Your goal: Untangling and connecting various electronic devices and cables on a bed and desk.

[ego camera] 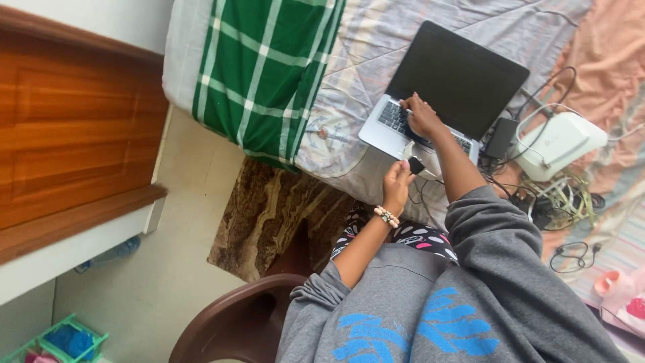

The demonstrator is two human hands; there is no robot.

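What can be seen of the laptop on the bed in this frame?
The laptop is a slim machine with a silver base, dark keys and a black, unlit screen, its lid open. It lies on the grey striped bedcover, turned at an angle to the bed edge. The right hand rests on its keyboard. The left hand holds a small black plug just off its front edge. A black power brick and tangled cables lie beside it.
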